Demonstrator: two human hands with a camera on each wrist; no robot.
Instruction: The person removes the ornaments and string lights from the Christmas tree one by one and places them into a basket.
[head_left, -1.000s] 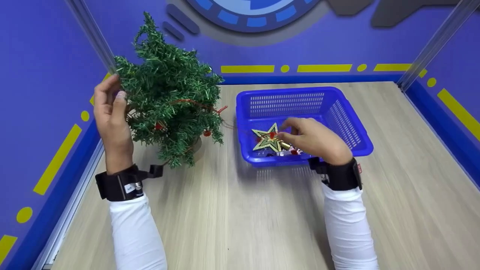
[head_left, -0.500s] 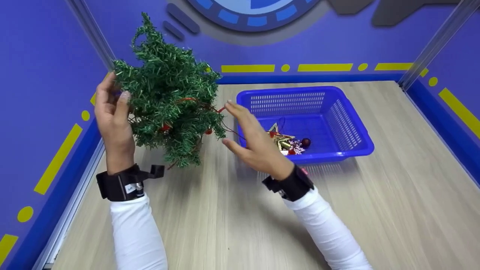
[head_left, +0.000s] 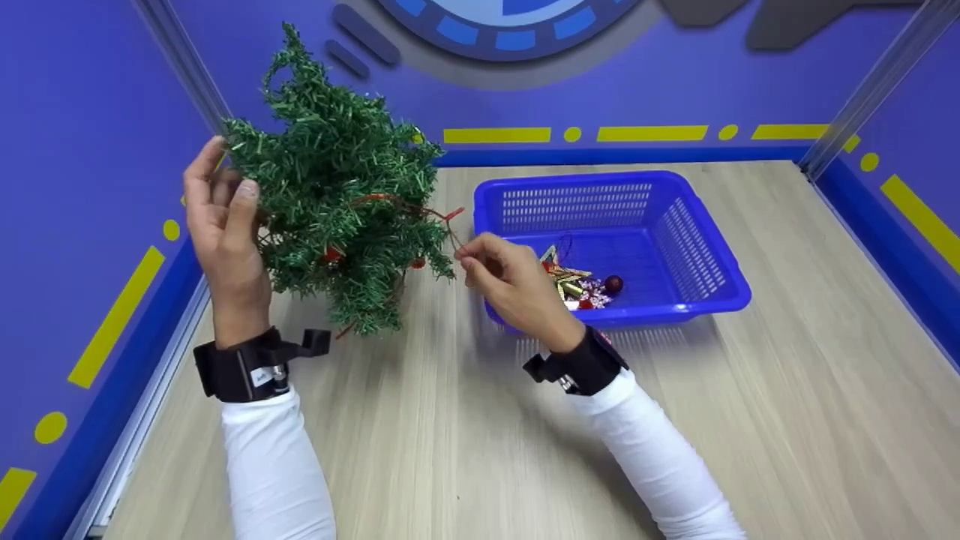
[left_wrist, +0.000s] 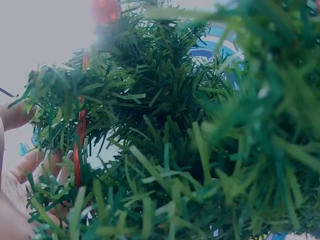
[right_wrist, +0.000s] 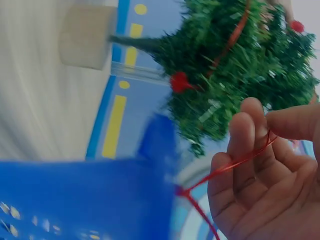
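A small artificial Christmas tree (head_left: 341, 172) with green tinsel branches stands at the left. At its left side is my left hand (head_left: 225, 217), thumb against the outer branches and fingers loosely curved. In the left wrist view, these fingers (left_wrist: 25, 170) are spread behind the needles, partly hidden. Between thumb and fingertips, my right hand (head_left: 517, 285) pinches a thin red string (head_left: 453, 234) just right of the tree. That string (right_wrist: 225, 169) has a fork beyond the fingers in the right wrist view. Small red ornaments (head_left: 332, 255) hang among the lower branches.
A blue plastic basket (head_left: 720, 296) is on the wooden table (head_left: 457, 450), close behind and right of my right hand. Inside lie a gold star (head_left: 574, 274), a dark red ball (head_left: 613, 284) and other small ornaments. Blue panels (head_left: 75, 150) wall in the table.
My right hand has come left out of the basket toward the tree, its fingers first spread, now closed on the red string. The left hand has stayed at the branches.
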